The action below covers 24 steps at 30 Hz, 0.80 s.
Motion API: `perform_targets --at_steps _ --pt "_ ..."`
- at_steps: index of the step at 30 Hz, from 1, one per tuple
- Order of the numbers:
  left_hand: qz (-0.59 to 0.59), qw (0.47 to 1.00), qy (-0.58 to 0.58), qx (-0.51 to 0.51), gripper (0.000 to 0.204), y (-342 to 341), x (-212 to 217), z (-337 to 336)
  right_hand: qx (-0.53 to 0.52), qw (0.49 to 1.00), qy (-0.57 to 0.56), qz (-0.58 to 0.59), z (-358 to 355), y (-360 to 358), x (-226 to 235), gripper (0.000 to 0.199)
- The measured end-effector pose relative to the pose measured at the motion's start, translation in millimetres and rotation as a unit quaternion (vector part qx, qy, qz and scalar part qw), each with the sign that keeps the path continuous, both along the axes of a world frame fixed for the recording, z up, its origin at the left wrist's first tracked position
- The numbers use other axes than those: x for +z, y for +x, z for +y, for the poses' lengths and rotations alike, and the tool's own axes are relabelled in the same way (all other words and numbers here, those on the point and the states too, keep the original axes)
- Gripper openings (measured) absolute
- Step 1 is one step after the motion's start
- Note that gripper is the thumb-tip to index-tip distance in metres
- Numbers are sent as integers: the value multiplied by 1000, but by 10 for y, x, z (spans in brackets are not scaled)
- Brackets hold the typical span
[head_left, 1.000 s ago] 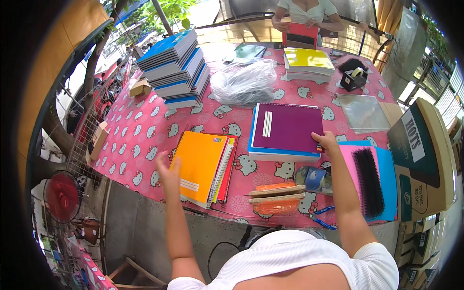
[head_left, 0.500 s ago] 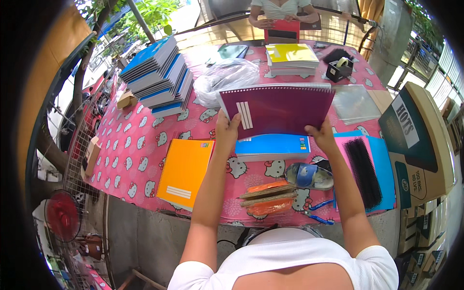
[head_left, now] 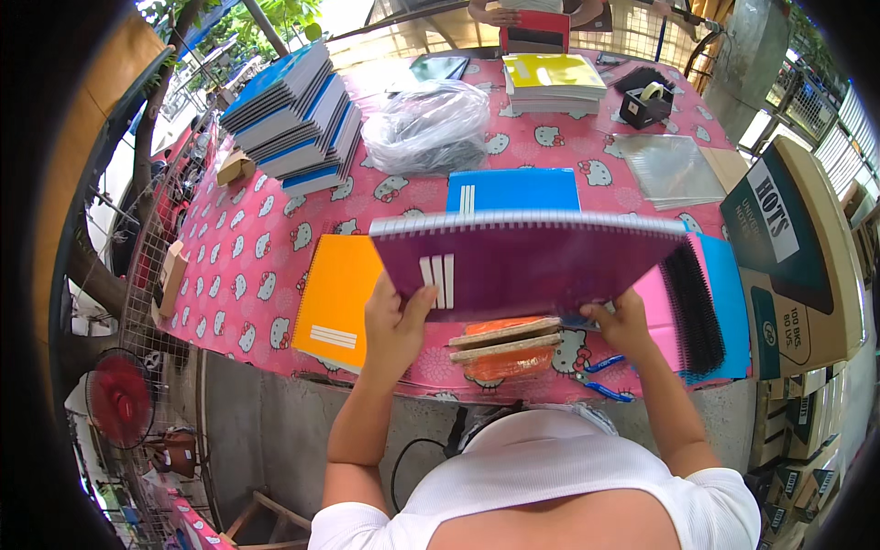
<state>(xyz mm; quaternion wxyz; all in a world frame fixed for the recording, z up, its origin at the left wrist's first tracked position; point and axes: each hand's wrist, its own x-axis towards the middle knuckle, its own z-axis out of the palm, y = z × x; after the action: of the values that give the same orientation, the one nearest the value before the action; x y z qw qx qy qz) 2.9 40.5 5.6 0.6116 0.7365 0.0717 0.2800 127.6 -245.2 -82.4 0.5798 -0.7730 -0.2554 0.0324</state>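
A purple-covered notebook (head_left: 532,266) is held up in front of me, tilted, with a row of holes or binding along its far edge. My left hand (head_left: 396,321) grips its near left corner, thumb on the cover beside white label lines. Closed on the near right corner is my right hand (head_left: 623,321). Beyond the notebook lies a blue-covered stack (head_left: 532,190), partly covered by it. An orange notebook (head_left: 337,289) rests by my left hand. Between my forearms sit an orange-wrapped bundle with cardboard pieces (head_left: 506,350) and blue-handled pliers (head_left: 605,378).
Black binding coils (head_left: 694,312) lie on pink and blue covers at right, next to a large cardboard box (head_left: 797,275). Farther off are stacked blue notebooks (head_left: 298,119), a plastic bag (head_left: 426,128), yellow notebooks (head_left: 555,82), a tape dispenser (head_left: 647,105) and clear sheets (head_left: 674,171). Another person stands opposite.
Both hands have brought the purple notebook nearer to me and tipped it flatter. More of the blue stack's top now shows, while the blue-and-white object near my right forearm is mostly covered.
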Motion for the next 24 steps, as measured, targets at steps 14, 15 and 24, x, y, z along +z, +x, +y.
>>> perform_targets --at_steps 14,15,24 --pt "28 831 554 34 77 -209 180 -1042 10 991 -52 -123 151 -872 -583 28" --pt "43 805 592 3 75 -178 149 -1105 17 992 -34 -123 128 -889 -605 28" --pt "-38 889 446 -93 32 -47 -4 -1126 -290 866 -370 -171 -1087 1030 -477 14"
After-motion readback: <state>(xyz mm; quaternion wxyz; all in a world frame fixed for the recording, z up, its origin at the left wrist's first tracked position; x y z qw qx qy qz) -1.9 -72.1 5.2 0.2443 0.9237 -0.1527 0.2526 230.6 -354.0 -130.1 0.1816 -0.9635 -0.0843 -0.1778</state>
